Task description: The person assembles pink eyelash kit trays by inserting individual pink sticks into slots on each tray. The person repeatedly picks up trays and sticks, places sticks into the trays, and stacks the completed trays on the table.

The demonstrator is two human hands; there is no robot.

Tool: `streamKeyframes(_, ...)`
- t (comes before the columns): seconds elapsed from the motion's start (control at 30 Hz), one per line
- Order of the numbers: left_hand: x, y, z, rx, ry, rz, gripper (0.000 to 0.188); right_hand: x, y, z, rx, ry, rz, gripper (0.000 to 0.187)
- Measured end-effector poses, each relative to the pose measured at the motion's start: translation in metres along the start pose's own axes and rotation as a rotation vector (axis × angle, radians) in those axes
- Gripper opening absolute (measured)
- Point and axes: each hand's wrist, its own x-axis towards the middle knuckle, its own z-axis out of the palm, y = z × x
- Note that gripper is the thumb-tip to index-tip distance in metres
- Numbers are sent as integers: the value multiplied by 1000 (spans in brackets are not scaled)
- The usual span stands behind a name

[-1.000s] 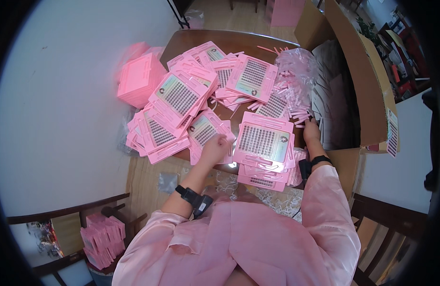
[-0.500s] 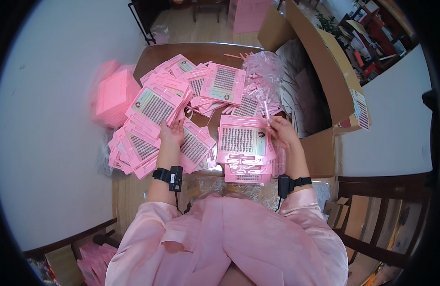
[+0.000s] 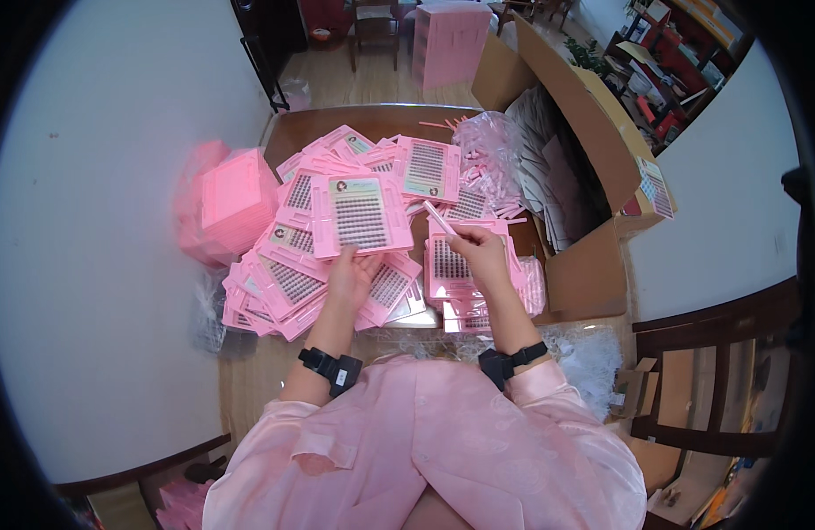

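Observation:
My left hand (image 3: 354,276) grips the lower edge of a pink tray of false lash clusters (image 3: 359,221). It holds the tray raised and tilted above a loose pile of similar lash trays (image 3: 288,278). Between the fingers of my right hand (image 3: 483,256) is a slim pink and white tube (image 3: 438,217), its far end pointing toward the held tray. Beneath that hand sits a neater stack of lash trays (image 3: 449,265), partly covered by the hand and forearm.
Behind my right hand lies a clear plastic bag of pink tubes (image 3: 489,146), some spilling onto the brown table (image 3: 306,124). An open cardboard box (image 3: 593,274) stands on the right. Pink empty-looking trays (image 3: 239,199) are stacked at the left, by the wall.
My left hand has lifted a lash tray from the pile and moved it right. My right hand has brought the tube left, nearer the tray. The whole view has shifted slightly.

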Motion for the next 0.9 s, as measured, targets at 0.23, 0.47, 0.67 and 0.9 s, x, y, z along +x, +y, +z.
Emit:
streamKeyframes(0.23, -21, -19, 25, 25, -202, -99, 31, -10, -7, 53, -613, 316, -584, 18)
streamKeyframes(0.47, -18, 31, 24, 271, -366, -157, 36, -2, -45, -5, -345, 82, -433, 17)
streamKeyframes(0.67, -16, 46, 22, 400, -411, -219, 43, -19, -53, -18, -442, -155, -230, 16)
streamKeyframes(0.9, -12, 39, 16, 361, -383, -254, 42, -29, -51, -26, -314, -199, -214, 15)
